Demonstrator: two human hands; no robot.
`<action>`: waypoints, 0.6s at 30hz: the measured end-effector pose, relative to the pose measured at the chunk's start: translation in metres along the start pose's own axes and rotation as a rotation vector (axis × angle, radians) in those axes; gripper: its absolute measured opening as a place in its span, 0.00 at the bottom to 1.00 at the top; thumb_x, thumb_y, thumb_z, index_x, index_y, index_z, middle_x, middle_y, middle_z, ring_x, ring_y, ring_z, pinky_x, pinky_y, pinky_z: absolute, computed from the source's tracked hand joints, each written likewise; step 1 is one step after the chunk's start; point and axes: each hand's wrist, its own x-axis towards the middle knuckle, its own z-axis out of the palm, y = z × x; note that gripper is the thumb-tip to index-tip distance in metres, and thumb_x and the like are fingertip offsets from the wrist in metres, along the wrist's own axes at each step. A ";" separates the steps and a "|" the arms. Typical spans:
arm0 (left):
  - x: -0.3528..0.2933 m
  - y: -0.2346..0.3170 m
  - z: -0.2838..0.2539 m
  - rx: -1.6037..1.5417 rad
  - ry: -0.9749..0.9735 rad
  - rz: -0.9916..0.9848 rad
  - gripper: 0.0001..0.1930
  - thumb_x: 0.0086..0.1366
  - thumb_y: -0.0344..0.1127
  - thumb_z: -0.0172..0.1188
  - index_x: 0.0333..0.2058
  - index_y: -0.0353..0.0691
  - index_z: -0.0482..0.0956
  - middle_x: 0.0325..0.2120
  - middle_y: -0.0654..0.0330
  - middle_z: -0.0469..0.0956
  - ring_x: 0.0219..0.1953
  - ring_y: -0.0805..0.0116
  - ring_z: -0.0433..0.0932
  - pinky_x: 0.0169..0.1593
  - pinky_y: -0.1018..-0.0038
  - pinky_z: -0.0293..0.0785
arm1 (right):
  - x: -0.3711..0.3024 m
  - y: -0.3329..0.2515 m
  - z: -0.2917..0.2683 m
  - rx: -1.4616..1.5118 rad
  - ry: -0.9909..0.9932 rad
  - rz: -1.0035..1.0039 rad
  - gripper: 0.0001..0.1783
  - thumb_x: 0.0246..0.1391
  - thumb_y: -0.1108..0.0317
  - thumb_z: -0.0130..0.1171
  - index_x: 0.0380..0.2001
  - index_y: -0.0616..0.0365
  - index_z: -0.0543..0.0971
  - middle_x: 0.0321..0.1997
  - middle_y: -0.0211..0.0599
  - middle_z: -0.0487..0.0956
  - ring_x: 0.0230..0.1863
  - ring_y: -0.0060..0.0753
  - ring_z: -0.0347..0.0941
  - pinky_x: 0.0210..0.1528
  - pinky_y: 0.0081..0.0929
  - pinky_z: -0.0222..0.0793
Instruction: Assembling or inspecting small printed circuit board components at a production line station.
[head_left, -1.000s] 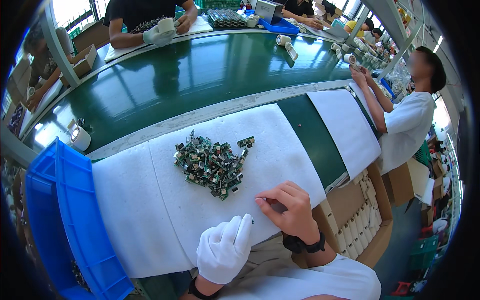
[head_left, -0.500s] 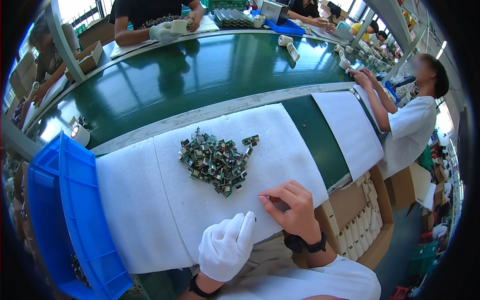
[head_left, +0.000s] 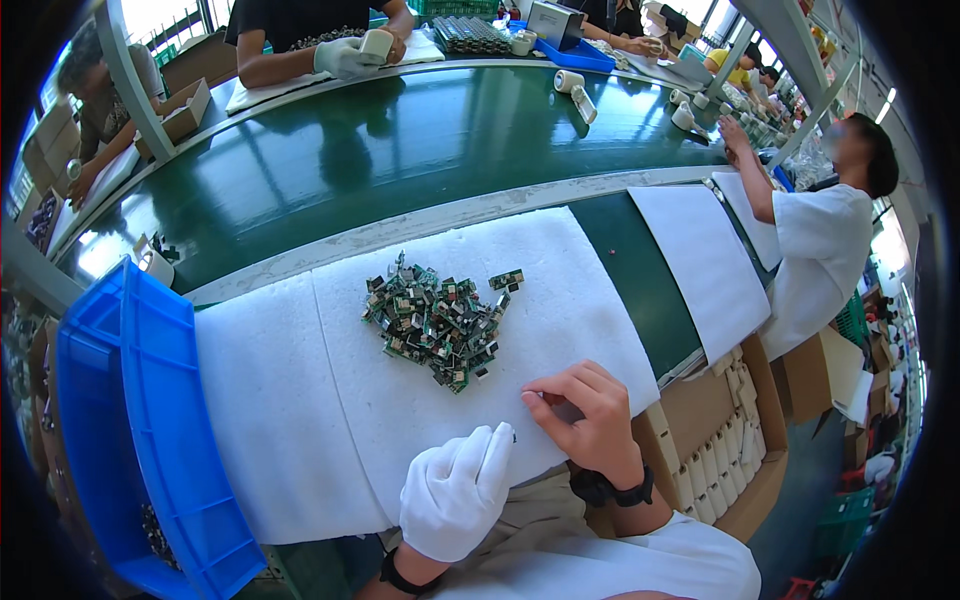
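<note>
My left hand, in a white glove, is closed with thumb and fingertips pinched together. A tiny dark edge of what looks like a small circuit board sticks out at those fingertips; the rest is hidden. Just to the right, my bare right hand is closed in a pinch, and I cannot make out what is between its thumb and index finger. Both hands stay above the near part of a white foam sheet. Beyond them lies a heap of small green circuit boards, with one loose board at its right.
A blue bin stands at the left, with small parts low inside. To my right is a cardboard box of white cylindrical pieces. A green conveyor belt runs beyond the foam, carrying white rolls. Co-workers sit across and at the right.
My hands keep almost the same pose, and the whole view shifts slightly. The co-worker at right has drawn the hands back from the belt; the one across has turned a white roll.
</note>
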 end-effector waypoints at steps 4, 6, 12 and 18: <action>0.003 0.003 -0.002 -0.009 -0.001 -0.037 0.23 0.54 0.27 0.68 0.51 0.48 0.82 0.44 0.68 0.79 0.40 0.70 0.79 0.40 0.72 0.75 | 0.000 0.000 -0.001 0.004 -0.003 0.006 0.03 0.51 0.72 0.71 0.31 0.54 0.86 0.25 0.30 0.81 0.26 0.29 0.74 0.29 0.25 0.71; 0.003 0.004 -0.003 -0.011 -0.002 -0.057 0.24 0.53 0.26 0.70 0.50 0.50 0.82 0.43 0.69 0.80 0.39 0.71 0.78 0.41 0.71 0.75 | 0.001 -0.001 -0.002 0.008 -0.006 0.008 0.03 0.51 0.72 0.71 0.31 0.54 0.86 0.25 0.30 0.81 0.26 0.29 0.75 0.29 0.25 0.72; 0.002 0.003 0.000 0.000 0.002 -0.055 0.24 0.53 0.26 0.70 0.50 0.49 0.82 0.43 0.69 0.80 0.39 0.71 0.79 0.41 0.72 0.75 | 0.002 0.001 -0.001 0.014 -0.010 0.002 0.03 0.52 0.73 0.71 0.31 0.55 0.86 0.26 0.30 0.81 0.26 0.29 0.75 0.29 0.24 0.72; 0.002 0.004 -0.001 0.000 0.006 -0.052 0.24 0.53 0.26 0.70 0.50 0.49 0.82 0.43 0.69 0.80 0.40 0.71 0.79 0.41 0.72 0.75 | 0.001 0.000 -0.001 0.010 0.000 0.002 0.03 0.52 0.73 0.71 0.30 0.55 0.86 0.26 0.30 0.82 0.26 0.29 0.75 0.29 0.25 0.71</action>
